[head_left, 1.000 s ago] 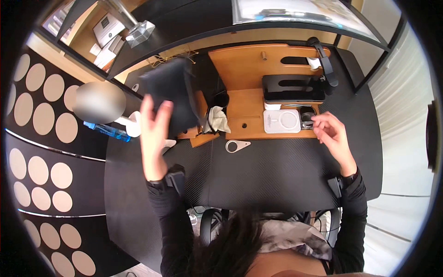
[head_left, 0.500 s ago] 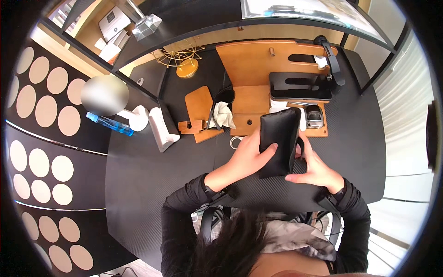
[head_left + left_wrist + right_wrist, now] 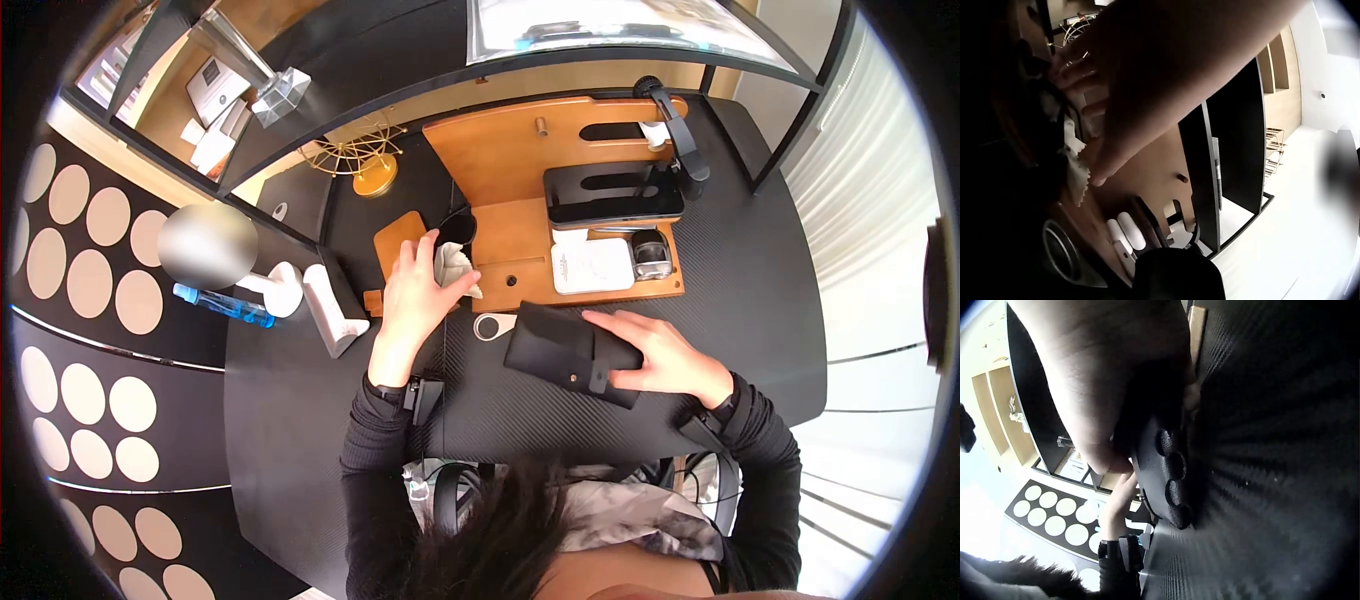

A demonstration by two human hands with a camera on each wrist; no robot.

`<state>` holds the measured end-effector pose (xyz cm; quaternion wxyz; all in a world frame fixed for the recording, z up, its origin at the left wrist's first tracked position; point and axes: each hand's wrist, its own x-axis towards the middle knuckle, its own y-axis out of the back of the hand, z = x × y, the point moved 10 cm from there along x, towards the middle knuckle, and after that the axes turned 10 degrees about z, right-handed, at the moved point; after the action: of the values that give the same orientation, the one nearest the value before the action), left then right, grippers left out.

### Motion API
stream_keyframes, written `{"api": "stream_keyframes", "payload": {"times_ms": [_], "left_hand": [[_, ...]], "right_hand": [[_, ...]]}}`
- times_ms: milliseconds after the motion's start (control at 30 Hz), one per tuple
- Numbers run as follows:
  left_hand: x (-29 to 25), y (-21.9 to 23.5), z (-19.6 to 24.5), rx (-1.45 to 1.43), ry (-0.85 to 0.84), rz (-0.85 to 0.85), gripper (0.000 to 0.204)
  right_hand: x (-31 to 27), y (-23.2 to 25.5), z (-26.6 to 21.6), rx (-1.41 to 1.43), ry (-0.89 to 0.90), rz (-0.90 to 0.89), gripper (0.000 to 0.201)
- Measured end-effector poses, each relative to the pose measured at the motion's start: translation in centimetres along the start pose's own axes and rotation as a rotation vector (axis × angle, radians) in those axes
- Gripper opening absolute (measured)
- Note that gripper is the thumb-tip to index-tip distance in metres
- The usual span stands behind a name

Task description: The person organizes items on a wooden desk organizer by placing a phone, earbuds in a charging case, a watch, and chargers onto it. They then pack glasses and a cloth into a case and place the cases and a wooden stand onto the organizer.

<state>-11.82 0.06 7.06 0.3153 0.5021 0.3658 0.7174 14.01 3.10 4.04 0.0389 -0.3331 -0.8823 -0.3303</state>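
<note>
At six o'clock from the orange-brown wooden stand (image 3: 508, 238) lies a flat black leather-look case (image 3: 545, 345).
The right hand (image 3: 668, 360) pinches its right end; at its ten o'clock, the left hand (image 3: 412, 298) spreads fingers and thumb beside a cream zigzag-edged cloth (image 3: 454, 264), contact unclear.

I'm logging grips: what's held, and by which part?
The right hand grips the black case by its right end; the open left hand appears to hold nothing.

Downward head view, close wrist views, black shelf (image 3: 390, 58) shared
</note>
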Motion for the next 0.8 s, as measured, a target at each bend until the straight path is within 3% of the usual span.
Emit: {"api": "stream_keyframes", "payload": {"times_ms": [67, 200, 233, 333, 400, 467, 567, 600, 667, 733, 800], "left_hand": [[-0.4, -1.2, -0.4, -0.127, 0.068, -0.116, 0.071], [-0.3, -2.0, -0.4, -0.177, 0.029, -0.152, 0.053], [-0.2, -2.3, -1.0, -0.233, 0.136, -0.170, 0.045], [0.2, -1.7, -2.2, -0.288, 0.065, -0.068, 0.039], [0.6, 0.3, -1.6, -0.507, 0.243, -0.176, 0.034], [0.4, 2.4, 1.0, -1.080, 0.245, -0.253, 0.035], [-3.0, 3.8, 6.4, -1.279, 0.240, -0.603, 0.038], [-3.8, 3.5, 7.3, -1.028, -0.013, -0.634, 0.037], [-4.8, 4.2, 13.2, -0.953, -0.359, -0.795, 0.036], [-7.4, 1.6, 14.8, -0.828, -0.353, -0.950, 0.035], [-8.7, 0.1, 15.6, -0.748, -0.288, -0.995, 0.046]], "right_hand": [[-0.2, -0.6, -0.5, 0.036, 0.019, -0.083, 0.065], [0.0, -0.3, 0.0, 0.092, 0.075, -0.001, 0.047], [-0.1, -0.1, 0.4, 0.108, 0.065, 0.000, 0.042], [0.2, 0.7, 0.0, 0.091, 0.082, 0.061, 0.043], [0.2, 1.3, -1.1, 0.056, 0.131, 0.121, 0.041], [0.3, 2.8, -1.8, -0.019, 0.171, 0.255, 0.039], [-0.1, 3.9, -2.7, 0.042, 0.219, 0.364, 0.041], [-0.4, 4.4, -3.2, 0.075, 0.248, 0.411, 0.043], [-1.0, 4.9, -3.2, 0.071, 0.250, 0.438, 0.047], [-2.5, 6.2, -5.2, 0.018, 0.463, 0.566, 0.046], [-2.3, 4.9, -7.6, -0.060, 0.586, 0.367, 0.046]]}}
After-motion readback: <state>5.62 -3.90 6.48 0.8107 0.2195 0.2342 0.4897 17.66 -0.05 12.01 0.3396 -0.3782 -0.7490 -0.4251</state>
